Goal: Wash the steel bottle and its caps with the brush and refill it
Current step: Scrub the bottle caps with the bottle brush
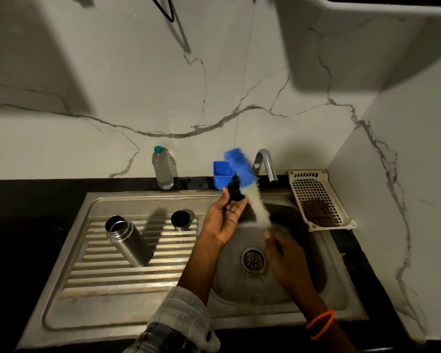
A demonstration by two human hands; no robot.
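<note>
My left hand (223, 220) is over the far edge of the sink (148, 253) basin, palm up, and its fingers (231, 200) pinch a small black cap (236, 191). My right hand (287, 253) is over the basin near the drain (253, 261); its fingers curl around the handle of the brush (245, 179), though the picture is blurred there. The brush points far and left, with blue bristles at the top and pale ones lower, just beside the black cap; I cannot tell if they touch.

The steel bottle (127, 240) stands open on the ribbed draining board, left of my hands. The second cap (180, 220), steel with a dark inside, stands on the board farther back, apart from the bottle.

On the dark counter (36, 194) behind the sink are a clear plastic bottle (163, 169) with a green top, a blue cup (222, 174) and the tap (266, 164). At the right a white basket (313, 184) holds a brown scrub pad (318, 212). I can read no label or writing anywhere.
</note>
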